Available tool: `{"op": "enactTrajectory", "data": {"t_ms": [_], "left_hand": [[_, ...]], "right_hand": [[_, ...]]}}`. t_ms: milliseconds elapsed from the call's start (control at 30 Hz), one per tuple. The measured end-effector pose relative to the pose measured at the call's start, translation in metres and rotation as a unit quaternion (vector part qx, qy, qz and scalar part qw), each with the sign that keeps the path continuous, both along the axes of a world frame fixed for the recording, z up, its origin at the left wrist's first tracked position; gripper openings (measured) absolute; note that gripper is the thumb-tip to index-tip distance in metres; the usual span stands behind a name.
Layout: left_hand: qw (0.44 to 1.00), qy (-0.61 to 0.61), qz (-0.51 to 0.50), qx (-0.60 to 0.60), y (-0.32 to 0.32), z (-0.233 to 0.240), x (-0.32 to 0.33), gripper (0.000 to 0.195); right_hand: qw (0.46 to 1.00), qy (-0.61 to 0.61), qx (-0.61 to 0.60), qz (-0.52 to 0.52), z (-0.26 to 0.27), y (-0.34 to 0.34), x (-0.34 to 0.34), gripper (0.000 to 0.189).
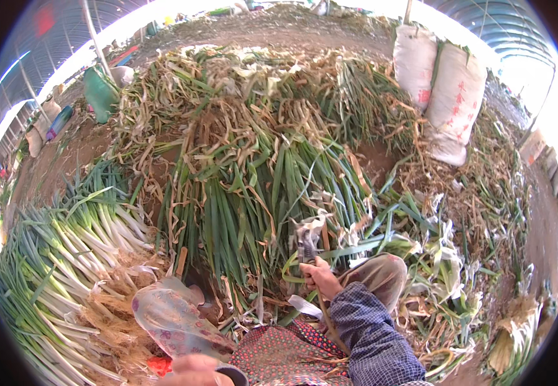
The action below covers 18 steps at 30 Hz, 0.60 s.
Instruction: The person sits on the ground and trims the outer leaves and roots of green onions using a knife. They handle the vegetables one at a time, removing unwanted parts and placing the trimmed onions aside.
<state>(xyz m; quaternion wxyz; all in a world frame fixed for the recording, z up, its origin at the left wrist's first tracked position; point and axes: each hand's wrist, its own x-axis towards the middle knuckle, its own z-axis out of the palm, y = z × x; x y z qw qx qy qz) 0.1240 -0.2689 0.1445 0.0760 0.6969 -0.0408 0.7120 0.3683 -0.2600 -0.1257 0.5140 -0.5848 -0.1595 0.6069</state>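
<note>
My right hand, in a blue checked sleeve, is closed around a blurred grey handheld object above my lap. From under this hand a thin tan hose or stalk runs down to the dotted apron. Pale leaf scraps show at the grey object's upper end. Blurred and cut off by the bottom edge, my left hand is near a small red thing; its grip is unclear. Straight ahead lies a large heap of untrimmed green onions with green leaves and dry brown ones.
Cleaned green onions with white stems and roots are piled at left. Stripped leaves litter the ground at right, beside a small onion bundle. Full white sacks stand behind at right, a green sack at far left.
</note>
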Motion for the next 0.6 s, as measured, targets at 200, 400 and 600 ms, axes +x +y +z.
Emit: {"op": "enactTrajectory", "data": {"t_ms": [200, 400, 600], "left_hand": [[0.827, 0.232, 0.062, -0.509, 0.085, -0.125, 0.047, 0.029], [0.704, 0.272, 0.133, -0.643, 0.185, -0.291, 0.056, 0.028], [0.592, 0.405, 0.227, -0.659, 0.265, -0.359, 0.07, 0.037]], "right_hand": [[0.948, -0.272, 0.078, 0.145, -0.019, -0.019, -0.021, 0.035], [0.979, -0.136, 0.081, 0.13, -0.016, -0.041, -0.056, 0.037], [0.993, -0.088, 0.051, 0.055, -0.038, -0.075, -0.069, 0.039]]}}
